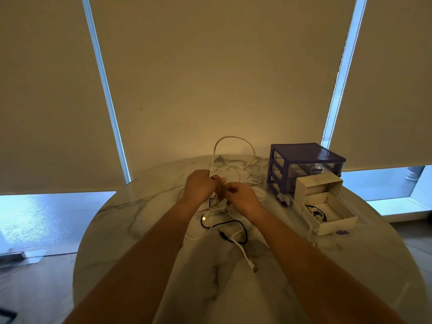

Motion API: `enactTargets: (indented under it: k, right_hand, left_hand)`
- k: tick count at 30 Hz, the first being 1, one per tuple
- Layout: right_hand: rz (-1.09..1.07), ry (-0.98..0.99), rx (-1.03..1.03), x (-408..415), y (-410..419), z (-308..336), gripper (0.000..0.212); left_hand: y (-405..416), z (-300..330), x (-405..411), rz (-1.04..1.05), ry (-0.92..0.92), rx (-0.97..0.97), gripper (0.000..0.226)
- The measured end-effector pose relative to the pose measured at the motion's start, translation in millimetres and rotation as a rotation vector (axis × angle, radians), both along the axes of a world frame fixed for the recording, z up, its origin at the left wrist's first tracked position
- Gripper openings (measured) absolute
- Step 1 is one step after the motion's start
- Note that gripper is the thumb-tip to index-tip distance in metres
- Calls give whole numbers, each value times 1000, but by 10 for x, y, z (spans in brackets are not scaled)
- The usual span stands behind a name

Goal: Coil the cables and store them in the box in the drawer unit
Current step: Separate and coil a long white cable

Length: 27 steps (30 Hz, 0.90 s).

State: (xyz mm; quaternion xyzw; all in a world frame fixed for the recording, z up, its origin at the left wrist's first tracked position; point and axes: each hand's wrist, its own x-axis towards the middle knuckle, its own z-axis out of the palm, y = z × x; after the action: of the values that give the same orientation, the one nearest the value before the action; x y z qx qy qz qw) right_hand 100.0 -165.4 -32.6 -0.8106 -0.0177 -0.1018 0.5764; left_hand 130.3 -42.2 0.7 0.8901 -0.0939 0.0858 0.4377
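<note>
While both hands work above the middle of the marble table (140,230), the left hand (201,185) grips loops of the white cable (233,139) and the right hand (242,198) pinches a strand; loops should stay even, clear of the black cable (236,222) lying nearer. At right, the purple drawer unit (306,157) stands, its white box (336,224) pulled out, already holding coiled cables.

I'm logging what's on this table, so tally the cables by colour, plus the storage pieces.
White cables: cannot tell how many, they are tangled, with the left hand and right hand holding them
Black cables: 1 on the table
Purple drawer units: 1
Open white boxes: 1, with cable already inside
Total countable: 3, plus the white tangle
</note>
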Motion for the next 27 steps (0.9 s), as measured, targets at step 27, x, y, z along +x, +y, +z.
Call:
enactTargets:
  k: [27]
  right_hand:
    - [-328,32,-251,52,76,-180,15]
  left_hand:
    - [108,-379,-2,-152,36,483,20]
